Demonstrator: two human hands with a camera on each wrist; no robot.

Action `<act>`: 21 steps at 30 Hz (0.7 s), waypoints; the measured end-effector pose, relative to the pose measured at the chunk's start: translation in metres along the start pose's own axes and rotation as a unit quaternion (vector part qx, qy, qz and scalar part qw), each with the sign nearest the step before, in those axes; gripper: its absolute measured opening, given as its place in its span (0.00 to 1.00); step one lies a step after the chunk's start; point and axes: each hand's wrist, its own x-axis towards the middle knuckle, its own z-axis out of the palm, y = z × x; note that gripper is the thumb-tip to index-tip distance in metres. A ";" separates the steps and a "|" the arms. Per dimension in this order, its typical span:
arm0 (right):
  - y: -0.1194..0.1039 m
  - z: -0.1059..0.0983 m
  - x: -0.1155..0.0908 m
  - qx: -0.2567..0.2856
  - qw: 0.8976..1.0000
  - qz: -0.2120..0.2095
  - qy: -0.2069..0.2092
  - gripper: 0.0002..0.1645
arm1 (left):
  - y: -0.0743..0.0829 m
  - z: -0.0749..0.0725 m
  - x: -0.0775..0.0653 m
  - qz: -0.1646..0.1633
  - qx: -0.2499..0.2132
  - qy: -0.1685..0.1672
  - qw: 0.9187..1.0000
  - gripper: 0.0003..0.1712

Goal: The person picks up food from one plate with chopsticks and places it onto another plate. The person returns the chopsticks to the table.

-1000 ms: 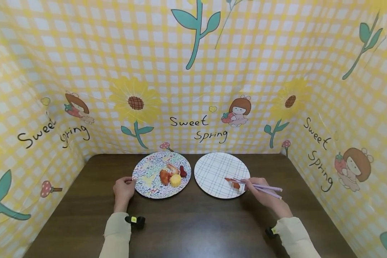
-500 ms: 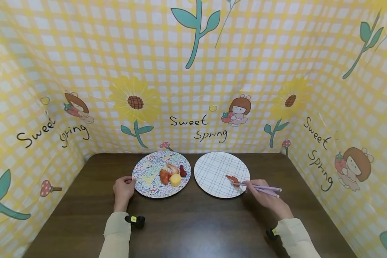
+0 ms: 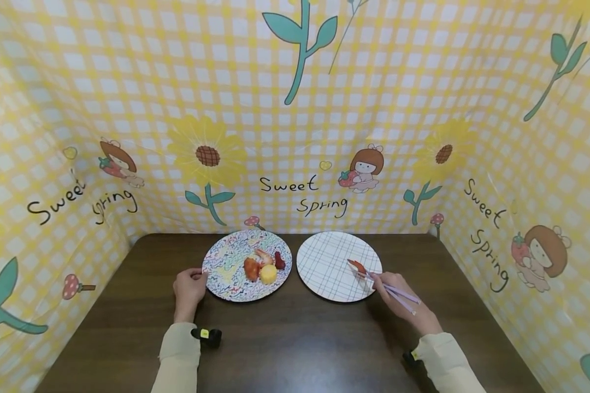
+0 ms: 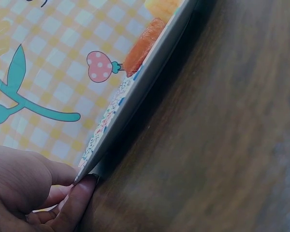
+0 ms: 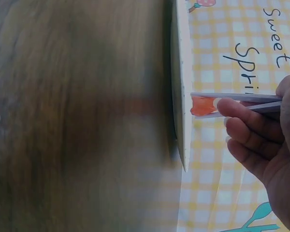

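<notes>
My left hand [image 3: 189,289] pinches the left rim of a round plate with a multicoloured squiggle pattern [image 3: 226,262]; the left wrist view shows thumb and fingers on its edge. On the right, my right hand [image 3: 404,303] holds a pair of pale purple chopsticks [image 3: 406,295]. Their tips stand on either side of an orange-brown piece of food [image 5: 202,105] at the white grid-lined plate [image 3: 324,267]. Whether the piece is lifted off that plate, I cannot tell.
The patterned plate bears a reddish-brown piece [image 3: 251,269], a shrimp [image 3: 264,256], a yellow round piece [image 3: 267,274] and a dark red piece [image 3: 279,260]. Both plates lie side by side near the back of a dark wooden table [image 3: 285,349]. A yellow checked cloth [image 3: 295,136] surrounds it.
The right hand has turned, and the chopstick tips have shifted round the orange-brown piece, which now points farther up and away. The left hand keeps its place on the plate rim.
</notes>
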 end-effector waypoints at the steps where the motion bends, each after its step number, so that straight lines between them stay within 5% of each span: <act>1: -0.001 0.000 0.000 -0.004 1.000 0.001 -0.003 0.20 | 0.000 0.000 0.000 0.001 0.000 0.001 1.000 0.17; 21: -0.007 0.003 0.006 -0.021 0.996 -0.074 0.039 0.13 | 0.000 0.000 0.000 0.001 -0.002 -0.004 1.000 0.18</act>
